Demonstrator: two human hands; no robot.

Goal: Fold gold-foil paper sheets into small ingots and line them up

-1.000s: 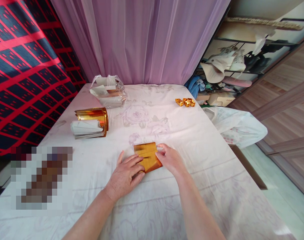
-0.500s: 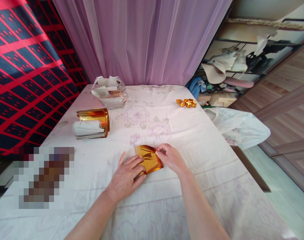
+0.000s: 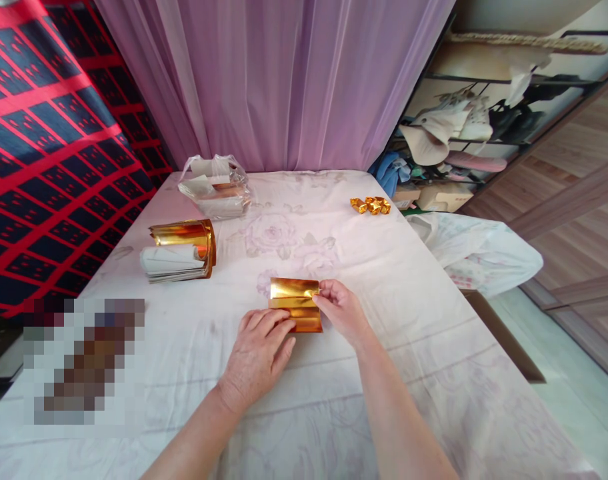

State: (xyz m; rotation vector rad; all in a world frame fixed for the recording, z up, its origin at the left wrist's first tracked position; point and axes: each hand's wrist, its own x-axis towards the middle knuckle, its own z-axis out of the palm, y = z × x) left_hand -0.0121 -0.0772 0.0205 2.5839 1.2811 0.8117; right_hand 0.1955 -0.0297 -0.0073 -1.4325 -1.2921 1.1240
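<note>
Head view: we held our right hand (image 3: 343, 312) in a pinching grip on the gold foil sheet (image 3: 294, 305), its far edge folded over; our left hand (image 3: 260, 350) pressed flat, holding nothing. Sheet lay mid-surface (image 3: 409, 280). Folding step; next, we judged, creasing. Beyond: foil stack (image 3: 181, 250), folded gold pieces (image 3: 370, 205).

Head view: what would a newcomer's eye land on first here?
Probably the shiny gold foil sheet, lying folded on the white floral tablecloth near the front, with the left hand pressing its near edge and the right hand pinching its right side. Next, the curled stack of gold-and-white foil papers at left and small folded gold pieces far right.
</note>
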